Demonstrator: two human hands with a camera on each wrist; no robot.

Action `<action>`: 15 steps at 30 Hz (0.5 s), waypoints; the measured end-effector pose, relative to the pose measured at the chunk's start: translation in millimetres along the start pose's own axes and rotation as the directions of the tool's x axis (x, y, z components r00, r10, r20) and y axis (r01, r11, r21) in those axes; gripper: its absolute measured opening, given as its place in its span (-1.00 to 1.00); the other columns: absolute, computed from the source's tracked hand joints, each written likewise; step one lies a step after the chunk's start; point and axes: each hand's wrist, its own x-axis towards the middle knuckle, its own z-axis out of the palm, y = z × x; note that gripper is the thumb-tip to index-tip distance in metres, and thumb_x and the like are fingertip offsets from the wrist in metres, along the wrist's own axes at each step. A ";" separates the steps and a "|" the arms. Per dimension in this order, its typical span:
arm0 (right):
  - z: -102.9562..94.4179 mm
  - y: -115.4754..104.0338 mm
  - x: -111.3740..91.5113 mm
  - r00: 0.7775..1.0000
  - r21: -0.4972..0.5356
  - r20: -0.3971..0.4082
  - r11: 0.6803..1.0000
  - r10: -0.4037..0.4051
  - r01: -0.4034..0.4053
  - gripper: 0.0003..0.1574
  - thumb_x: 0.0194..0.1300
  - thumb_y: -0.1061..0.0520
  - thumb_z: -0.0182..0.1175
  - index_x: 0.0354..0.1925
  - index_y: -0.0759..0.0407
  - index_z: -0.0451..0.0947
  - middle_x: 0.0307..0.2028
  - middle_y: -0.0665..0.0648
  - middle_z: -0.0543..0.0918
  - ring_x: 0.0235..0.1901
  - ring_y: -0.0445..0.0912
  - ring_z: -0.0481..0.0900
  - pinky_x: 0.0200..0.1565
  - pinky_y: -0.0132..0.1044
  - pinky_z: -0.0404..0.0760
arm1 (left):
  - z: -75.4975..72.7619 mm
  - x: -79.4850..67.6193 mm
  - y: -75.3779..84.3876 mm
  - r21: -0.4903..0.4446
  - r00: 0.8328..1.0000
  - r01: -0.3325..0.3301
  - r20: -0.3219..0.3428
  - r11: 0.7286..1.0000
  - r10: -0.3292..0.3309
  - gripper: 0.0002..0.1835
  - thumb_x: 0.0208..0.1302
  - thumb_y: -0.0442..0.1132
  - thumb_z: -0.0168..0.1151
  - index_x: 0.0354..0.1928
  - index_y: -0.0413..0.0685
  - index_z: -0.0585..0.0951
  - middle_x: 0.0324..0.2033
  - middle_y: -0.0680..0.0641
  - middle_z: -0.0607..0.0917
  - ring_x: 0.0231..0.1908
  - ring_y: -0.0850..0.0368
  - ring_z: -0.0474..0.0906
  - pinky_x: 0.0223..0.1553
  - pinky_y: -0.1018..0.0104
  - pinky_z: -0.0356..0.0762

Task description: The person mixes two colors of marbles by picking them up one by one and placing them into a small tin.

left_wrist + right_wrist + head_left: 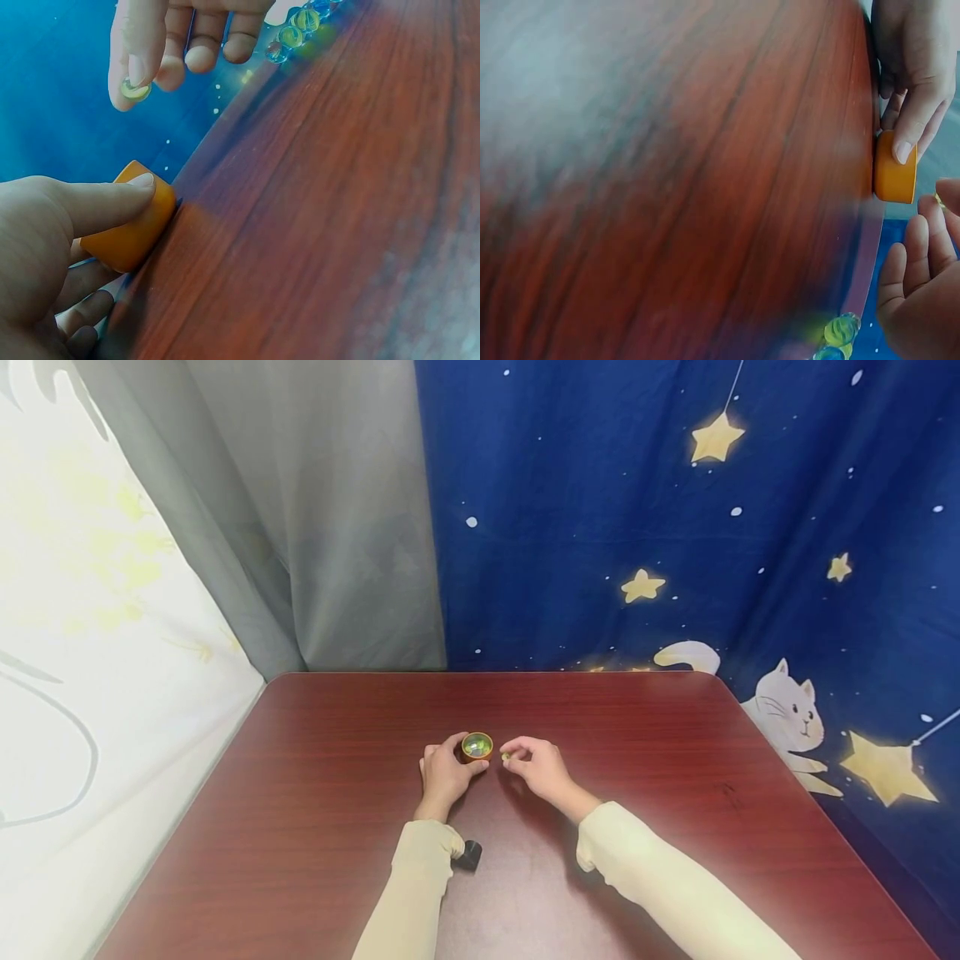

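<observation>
On the table, my left hand [444, 774] grips a small orange cup [141, 229], its thumb against the cup's near wall and its other fingers round the far side. Greenish, glassy contents [477, 745] show inside the cup's round mouth in the head view. Just right of the cup, my right hand [546, 770] pinches a yellow-green glass marble [136, 91] between thumb and index finger. Its other fingers are loosely bent. In the left wrist view the marble appears above the cup, apart from it. The right wrist view shows the same cup [895, 184] upright on the tabletop.
Several clear marbles with yellow-green swirls [291, 36] lie on the table beyond the right hand; some also show in the right wrist view [841, 330]. A small black object [468, 856] sits by the left sleeve. Curtains hang behind the reddish-brown table [337, 835].
</observation>
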 end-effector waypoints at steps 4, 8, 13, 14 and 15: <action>4.3 -1.7 2.9 1.000 -0.007 0.002 1.000 0.003 -0.003 -0.80 0.10 0.27 0.39 -0.23 0.13 0.70 -0.52 -0.08 0.65 -0.47 -0.21 0.60 -0.36 -0.26 0.54 | -0.3 -0.3 0.1 0.001 1.000 0.003 -0.001 1.000 -0.003 -0.30 -0.12 -0.03 0.60 0.13 -0.04 0.61 -0.06 -0.11 0.70 -0.04 -0.11 0.39 -0.01 -0.02 0.18; 9.6 -3.8 6.7 1.000 0.010 -0.003 1.000 0.011 -0.011 -0.80 0.09 0.28 0.39 -0.24 0.13 0.70 -0.52 -0.07 0.65 -0.47 -0.22 0.60 -0.33 -0.26 0.53 | -0.2 0.0 -0.2 0.001 1.000 0.008 0.001 1.000 -0.008 -0.30 -0.12 -0.02 0.60 0.14 -0.04 0.61 -0.06 -0.10 0.70 -0.04 -0.10 0.39 -0.01 0.00 0.18; 15.2 -6.7 9.0 1.000 0.024 0.012 0.999 0.022 -0.023 -0.80 0.10 0.29 0.40 -0.24 0.13 0.70 -0.53 -0.08 0.64 -0.49 -0.23 0.58 -0.34 -0.27 0.52 | 0.2 1.1 -0.9 -0.002 1.000 0.006 -0.001 1.000 -0.006 -0.31 -0.12 -0.03 0.60 0.13 -0.05 0.62 -0.07 -0.09 0.70 -0.04 -0.10 0.40 0.00 0.00 0.18; 15.9 -7.0 9.3 1.000 0.023 0.017 1.000 0.016 -0.016 -0.80 0.11 0.29 0.39 -0.24 0.14 0.70 -0.53 -0.08 0.64 -0.49 -0.22 0.58 -0.35 -0.27 0.52 | 0.3 1.2 -0.9 -0.004 1.000 0.004 0.000 1.000 -0.004 -0.31 -0.12 -0.03 0.60 0.13 -0.06 0.62 -0.07 -0.09 0.70 -0.04 -0.10 0.40 0.00 0.00 0.18; 16.7 -7.3 9.8 1.000 0.024 0.019 1.000 0.012 -0.012 -0.80 0.11 0.30 0.39 -0.24 0.14 0.69 -0.53 -0.07 0.64 -0.48 -0.22 0.58 -0.36 -0.27 0.53 | 0.3 1.2 -0.9 -0.006 1.000 -0.001 -0.004 1.000 0.001 -0.31 -0.12 -0.03 0.60 0.13 -0.06 0.62 -0.07 -0.10 0.71 -0.04 -0.10 0.40 0.00 0.00 0.18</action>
